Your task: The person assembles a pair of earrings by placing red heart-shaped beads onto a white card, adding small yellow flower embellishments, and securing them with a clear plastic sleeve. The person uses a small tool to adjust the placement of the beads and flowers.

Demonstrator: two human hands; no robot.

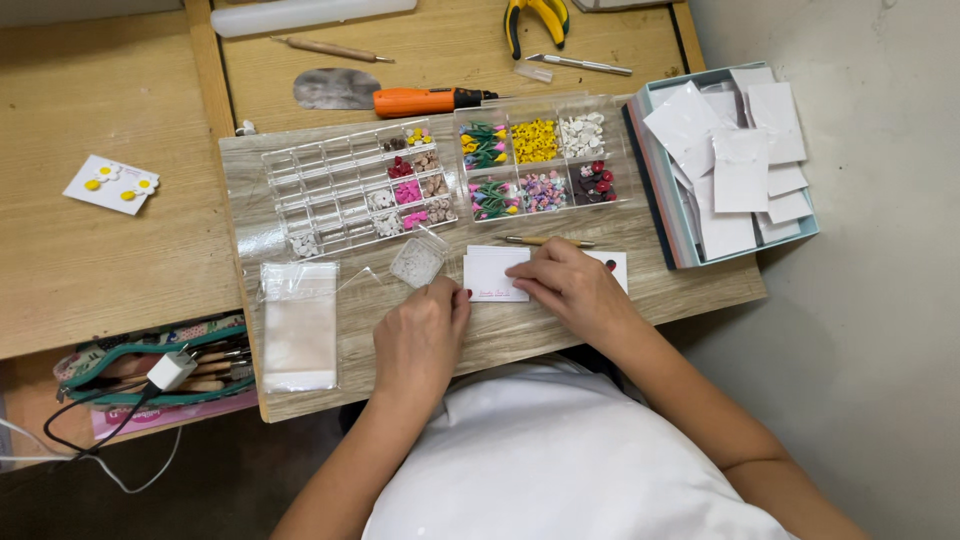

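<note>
The white card (495, 272) lies long axis three-to-nine on the board (690, 285), the right hand (572, 290) pinching its three o'clock end, the left hand (425, 335) curled, fingertips touching its seven o'clock corner.

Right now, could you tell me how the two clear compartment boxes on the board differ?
The left clear box has many small cells, most of them empty; the right clear box has six larger cells, all filled. The left box's pieces are mostly pink, dark red and pale; the right box adds bright yellow and green. Both rest on the wooden board.
</note>
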